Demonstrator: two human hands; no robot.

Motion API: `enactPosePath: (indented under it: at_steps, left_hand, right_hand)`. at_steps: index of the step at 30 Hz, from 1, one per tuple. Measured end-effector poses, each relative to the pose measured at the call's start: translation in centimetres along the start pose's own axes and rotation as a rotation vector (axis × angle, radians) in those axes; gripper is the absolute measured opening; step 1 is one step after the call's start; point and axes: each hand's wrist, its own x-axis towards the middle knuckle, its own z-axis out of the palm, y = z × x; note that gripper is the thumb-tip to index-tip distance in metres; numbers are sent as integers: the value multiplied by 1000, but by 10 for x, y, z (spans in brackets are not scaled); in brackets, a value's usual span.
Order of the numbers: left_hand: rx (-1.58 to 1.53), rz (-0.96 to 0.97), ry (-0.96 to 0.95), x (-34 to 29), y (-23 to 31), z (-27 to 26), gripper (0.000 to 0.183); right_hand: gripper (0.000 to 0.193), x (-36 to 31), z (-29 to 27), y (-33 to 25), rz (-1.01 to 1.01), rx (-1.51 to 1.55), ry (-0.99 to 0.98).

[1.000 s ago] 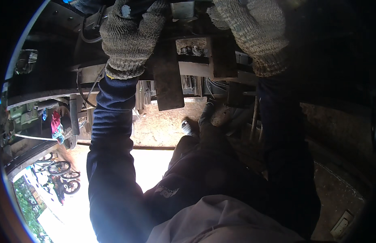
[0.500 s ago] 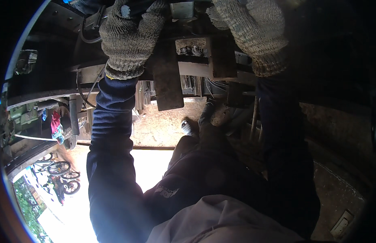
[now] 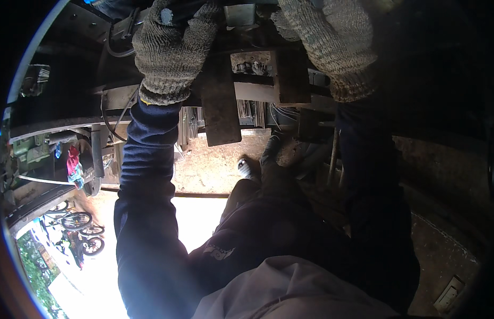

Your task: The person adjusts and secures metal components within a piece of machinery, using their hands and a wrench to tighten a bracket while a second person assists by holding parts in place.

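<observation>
My left hand (image 3: 170, 58), in a grey-brown knit glove, is at the top left of the head view. Its fingers are closed around a dark bar or handle, whose round, pale end (image 3: 166, 16) shows between them. My right hand (image 3: 337, 45), in a matching glove, reaches up at the top right against dark machinery. The upper edge cuts off its fingertips, so any object in its grasp is hidden. Between the hands sits a small grey metal block (image 3: 240, 15). Below it, two dark flat plates (image 3: 220, 103) hang or stand side by side.
Stacks of thin strips (image 3: 251, 111) stand behind the plates, beside thin cables (image 3: 284, 114). A metal rail (image 3: 255, 91) runs across. My legs and a shoe (image 3: 245, 167) are on the brown floor (image 3: 204, 167). At left are a red and blue cloth (image 3: 74, 166) and several bicycles (image 3: 77, 220).
My left glove has shifted very slightly to the right. The right hand, plates and machinery look nearly the same.
</observation>
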Motion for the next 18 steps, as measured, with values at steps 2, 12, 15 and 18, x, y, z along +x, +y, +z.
enactPosePath:
  at_steps: [2, 12, 15, 18]
  left_hand:
    - [-32, -1, 3, -1, -2, 2, 25]
    - [72, 16, 7, -2, -4, 0, 27]
    - [96, 35, 10, -3, -5, -2, 27]
    - [28, 69, 23, -2, -9, 2, 28]
  right_hand:
    - [22, 1, -2, -1, -4, -11, -6]
    - [23, 0, -2, -4, 16, -15, -20]
    - [23, 1, -1, -4, 38, 23, -31]
    - [24, 1, -5, -5, 32, -12, -44]
